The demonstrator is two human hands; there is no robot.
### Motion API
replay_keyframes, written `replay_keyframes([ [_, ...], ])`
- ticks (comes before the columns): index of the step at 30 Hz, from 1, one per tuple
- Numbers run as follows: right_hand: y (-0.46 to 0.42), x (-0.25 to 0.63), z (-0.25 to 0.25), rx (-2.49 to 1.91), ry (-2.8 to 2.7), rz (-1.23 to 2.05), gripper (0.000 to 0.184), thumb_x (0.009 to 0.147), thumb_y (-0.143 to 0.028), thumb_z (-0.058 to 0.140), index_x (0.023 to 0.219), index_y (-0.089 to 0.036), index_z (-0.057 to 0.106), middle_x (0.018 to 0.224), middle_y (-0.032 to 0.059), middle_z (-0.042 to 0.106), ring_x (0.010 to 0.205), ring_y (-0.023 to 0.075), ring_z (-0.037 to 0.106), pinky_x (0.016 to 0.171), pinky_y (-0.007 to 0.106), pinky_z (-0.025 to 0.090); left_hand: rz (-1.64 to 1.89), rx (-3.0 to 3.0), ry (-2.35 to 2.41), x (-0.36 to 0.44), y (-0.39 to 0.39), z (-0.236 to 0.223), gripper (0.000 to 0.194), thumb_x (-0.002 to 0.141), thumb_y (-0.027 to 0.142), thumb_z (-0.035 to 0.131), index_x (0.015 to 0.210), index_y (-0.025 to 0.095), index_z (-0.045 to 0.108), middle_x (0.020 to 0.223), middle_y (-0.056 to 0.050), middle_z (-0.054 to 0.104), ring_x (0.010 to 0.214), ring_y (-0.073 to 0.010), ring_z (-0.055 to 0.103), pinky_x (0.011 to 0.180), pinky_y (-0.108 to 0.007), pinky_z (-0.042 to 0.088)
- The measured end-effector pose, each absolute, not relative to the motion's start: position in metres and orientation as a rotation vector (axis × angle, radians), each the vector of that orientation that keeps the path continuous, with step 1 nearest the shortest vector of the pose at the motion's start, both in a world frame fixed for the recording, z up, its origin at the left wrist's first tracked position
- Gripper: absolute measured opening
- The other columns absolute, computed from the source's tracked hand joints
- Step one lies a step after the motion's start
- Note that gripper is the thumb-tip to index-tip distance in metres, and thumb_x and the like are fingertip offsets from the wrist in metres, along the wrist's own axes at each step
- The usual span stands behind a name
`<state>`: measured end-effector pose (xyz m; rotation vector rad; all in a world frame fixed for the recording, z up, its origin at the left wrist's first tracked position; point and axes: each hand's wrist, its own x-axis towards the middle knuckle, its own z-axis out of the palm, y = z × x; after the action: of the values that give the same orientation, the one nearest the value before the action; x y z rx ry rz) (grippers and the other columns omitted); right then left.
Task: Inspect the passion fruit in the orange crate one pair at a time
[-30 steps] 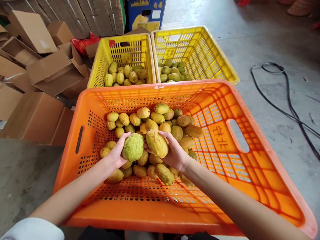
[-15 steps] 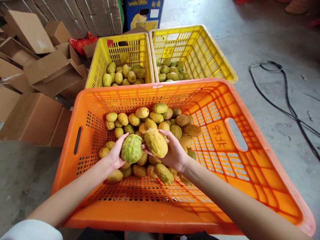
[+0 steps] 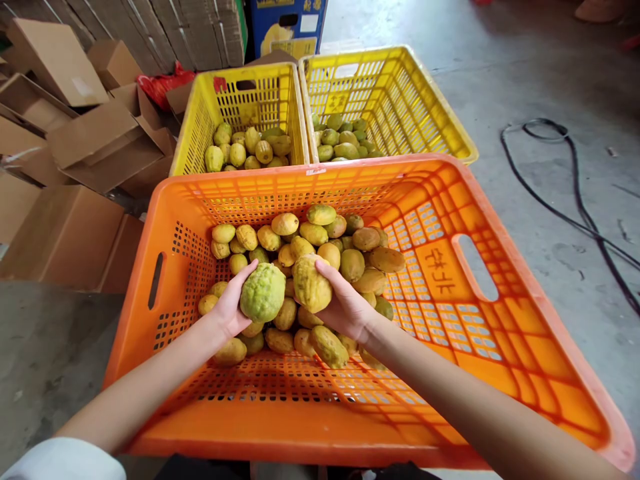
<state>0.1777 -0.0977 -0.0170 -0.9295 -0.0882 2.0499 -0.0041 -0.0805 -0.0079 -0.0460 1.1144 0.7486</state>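
Observation:
My left hand (image 3: pixel 234 303) is closed round a bumpy green fruit (image 3: pixel 263 293), its thumb on the upper left side. In my right hand (image 3: pixel 347 303) is a ridged yellow fruit (image 3: pixel 313 284), gripped from the right with the thumb on top. A narrow gap separates the two fruits. Both are held above a heap of yellow and brownish-green fruits (image 3: pixel 329 348) inside a large orange plastic crate (image 3: pixel 300 427). My fingers beneath both fruits are mostly hidden.
Beyond the orange crate stand two yellow crates, the left one (image 3: pixel 181 143) and the right one (image 3: pixel 450 127), each with fruits inside. Cardboard boxes (image 3: pixel 70 233) pile up at left. A black hose (image 3: pixel 575 177) lies on the floor at right.
The yellow fruit in my right hand has turned from lying sideways to showing its end, and the gap between the fruits has widened. The green fruit stays in my left hand.

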Motion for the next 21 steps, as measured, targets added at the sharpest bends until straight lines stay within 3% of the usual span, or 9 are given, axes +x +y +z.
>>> replay_keyframes([
  [5, -0.0947, 0.1782, -0.0138, -0.942, -0.049, 2.079, 0.015, 0.088, -0.032, 0.062, 0.094, -0.019, 0.068, 0.085, 0.0039, 0.076, 0.085, 0.0202, 0.073, 0.086, 0.033, 0.058, 0.764, -0.118, 1.083, -0.0028, -0.0814, -0.0082, 0.029, 0.097, 0.033, 0.048, 0.094, 0.013, 0.07, 0.081, -0.009, 0.074, 0.086, -0.0244, 0.073, 0.086, -0.04, 0.058],
  [10, -0.091, 0.1804, -0.0095, -1.009, 0.079, 2.078, 0.026, 0.096, -0.034, 0.049, 0.091, -0.017, 0.067, 0.083, 0.0055, 0.077, 0.078, 0.019, 0.073, 0.081, 0.032, 0.06, 0.782, -0.115, 1.092, -0.0041, -0.081, -0.0096, 0.034, 0.098, 0.034, 0.043, 0.1, 0.012, 0.068, 0.086, -0.012, 0.074, 0.091, -0.0273, 0.073, 0.091, -0.047, 0.056],
  [15, -0.0926, 0.1782, -0.0081, -1.002, 0.069, 2.08, 0.025, 0.094, -0.033, 0.05, 0.092, -0.017, 0.069, 0.085, 0.0067, 0.077, 0.087, 0.0203, 0.074, 0.083, 0.031, 0.058, 0.712, -0.043, 1.076, -0.0063, -0.0803, -0.0065, 0.042, 0.095, 0.048, 0.046, 0.094, 0.012, 0.067, 0.086, -0.015, 0.074, 0.086, -0.0292, 0.073, 0.086, -0.05, 0.057],
  [21, -0.0928, 0.1781, -0.0096, -1.022, 0.017, 2.06, 0.025, 0.092, -0.038, 0.054, 0.091, -0.018, 0.069, 0.089, 0.0057, 0.078, 0.097, 0.021, 0.072, 0.089, 0.031, 0.056, 0.702, -0.028, 1.041, -0.0051, -0.0819, -0.0062, 0.03, 0.094, 0.038, 0.053, 0.09, 0.013, 0.067, 0.086, -0.013, 0.074, 0.082, -0.0256, 0.073, 0.085, -0.048, 0.058],
])
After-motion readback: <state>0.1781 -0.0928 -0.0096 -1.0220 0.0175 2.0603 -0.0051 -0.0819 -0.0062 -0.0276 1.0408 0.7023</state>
